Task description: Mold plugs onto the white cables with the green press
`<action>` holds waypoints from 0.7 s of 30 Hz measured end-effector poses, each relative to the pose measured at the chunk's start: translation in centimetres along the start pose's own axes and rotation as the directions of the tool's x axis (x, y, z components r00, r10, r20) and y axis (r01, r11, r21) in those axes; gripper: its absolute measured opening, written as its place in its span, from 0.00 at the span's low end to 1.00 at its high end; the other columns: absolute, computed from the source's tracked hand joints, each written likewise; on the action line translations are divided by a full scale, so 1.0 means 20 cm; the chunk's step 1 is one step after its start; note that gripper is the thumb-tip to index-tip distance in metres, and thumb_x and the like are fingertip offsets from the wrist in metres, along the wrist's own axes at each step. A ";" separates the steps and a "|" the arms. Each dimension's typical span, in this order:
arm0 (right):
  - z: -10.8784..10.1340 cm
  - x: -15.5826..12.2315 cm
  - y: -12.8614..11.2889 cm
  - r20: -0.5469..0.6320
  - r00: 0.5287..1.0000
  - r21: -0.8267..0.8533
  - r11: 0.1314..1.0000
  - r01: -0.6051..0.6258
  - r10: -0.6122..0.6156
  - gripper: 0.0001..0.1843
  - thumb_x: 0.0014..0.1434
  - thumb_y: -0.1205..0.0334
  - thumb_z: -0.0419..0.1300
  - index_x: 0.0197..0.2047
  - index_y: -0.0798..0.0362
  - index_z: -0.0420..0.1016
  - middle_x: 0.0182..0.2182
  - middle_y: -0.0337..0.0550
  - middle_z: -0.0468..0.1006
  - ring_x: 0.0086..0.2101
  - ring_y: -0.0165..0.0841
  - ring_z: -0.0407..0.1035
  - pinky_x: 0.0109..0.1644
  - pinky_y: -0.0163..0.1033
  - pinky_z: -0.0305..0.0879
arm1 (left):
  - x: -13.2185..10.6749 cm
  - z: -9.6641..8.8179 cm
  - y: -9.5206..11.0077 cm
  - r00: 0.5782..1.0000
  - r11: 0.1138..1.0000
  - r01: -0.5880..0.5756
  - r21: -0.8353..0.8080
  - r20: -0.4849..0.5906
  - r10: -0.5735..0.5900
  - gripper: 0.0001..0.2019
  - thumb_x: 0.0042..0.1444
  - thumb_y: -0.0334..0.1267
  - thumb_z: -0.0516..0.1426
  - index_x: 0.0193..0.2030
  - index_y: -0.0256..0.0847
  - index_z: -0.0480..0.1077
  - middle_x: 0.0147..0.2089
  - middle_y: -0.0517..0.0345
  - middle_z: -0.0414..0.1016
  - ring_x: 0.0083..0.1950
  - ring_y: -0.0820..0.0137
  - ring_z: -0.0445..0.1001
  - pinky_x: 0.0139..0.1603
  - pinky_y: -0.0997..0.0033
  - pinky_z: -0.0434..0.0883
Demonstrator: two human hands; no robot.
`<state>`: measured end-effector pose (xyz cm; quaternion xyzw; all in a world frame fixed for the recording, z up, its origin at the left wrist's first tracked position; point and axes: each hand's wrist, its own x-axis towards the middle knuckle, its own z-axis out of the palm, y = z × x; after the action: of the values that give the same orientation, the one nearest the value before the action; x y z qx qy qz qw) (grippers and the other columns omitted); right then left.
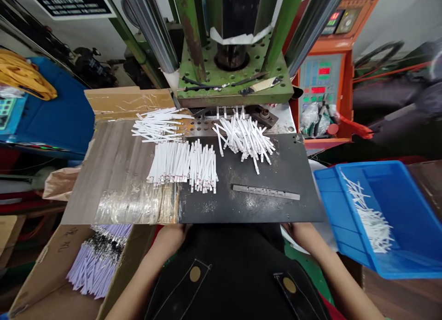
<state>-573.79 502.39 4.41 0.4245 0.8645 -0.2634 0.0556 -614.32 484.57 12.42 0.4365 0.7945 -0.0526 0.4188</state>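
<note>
My left hand [177, 231] is mostly hidden beneath the front edge of the worktable [269, 209]; only its back near the wrist shows. My right hand [296, 228] reaches under the same edge on the other side, its fingers out of sight. Above them on the tabletop lie white flat strips in three groups: a neatly aligned row [172, 161] in the middle, a loose heap [246, 138] to the right, and another pile [157, 125] at the back left. A narrow grey metal bar with notches [265, 192] rests on the dark plate, touched by neither hand.
A green press [238, 87] stands behind the table. To the right are an orange control box [345, 85] with red displays and a blue bin [407, 218] holding white strips. A cardboard box [41, 274] of lilac strips [91, 269] sits at lower left.
</note>
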 end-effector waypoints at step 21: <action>-0.48 0.44 -0.63 -0.212 0.817 -0.075 0.843 0.533 -0.536 0.17 0.69 0.49 0.55 0.39 0.53 0.75 0.37 0.49 0.78 0.39 0.40 0.72 0.44 0.44 0.67 | 0.06 -0.31 0.34 0.609 0.710 -0.598 0.371 -0.365 0.704 0.15 0.67 0.30 0.49 0.54 0.41 0.73 0.51 0.49 0.77 0.50 0.62 0.75 0.52 0.58 0.74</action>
<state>-587.77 506.98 14.91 0.1918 0.9509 -0.2134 -0.1160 -613.47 492.31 17.42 0.7368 0.6467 0.1303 0.1484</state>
